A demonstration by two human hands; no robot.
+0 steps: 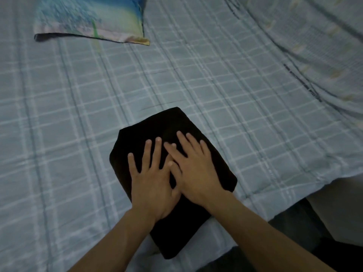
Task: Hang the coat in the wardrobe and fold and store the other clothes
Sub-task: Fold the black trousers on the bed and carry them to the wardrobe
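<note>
Fingers [147,154] of both hands straight + spread, flat on top of the black folded garment [172,120], pressing, not gripping anything. Left hand [151,185] and right hand [196,173] sit side by side mid-packet, and the right index overlaps the left index/thumb. Garment is directly under the palms, at the bed's near edge toward its near-right corner, w/ one corner just about over that edge. Packet is near-square and set cornerwise to the edge. Long axis is prob near → far-left, not sure. Neither hand is clearly nearer: left covers the left side, right the right side and reaches a bit further. Judgement: fold looks done, next is pickup for storing, so each hand needs to go outward to its own side edge and get under. Surface is the checked pale-blue bed sheet [78,114], soft and slightly wrinkled. Far-left corner has a printed pillow [92,18], far-right a bunched quilt [314,36]. No coat or wardrobe in view.
</note>
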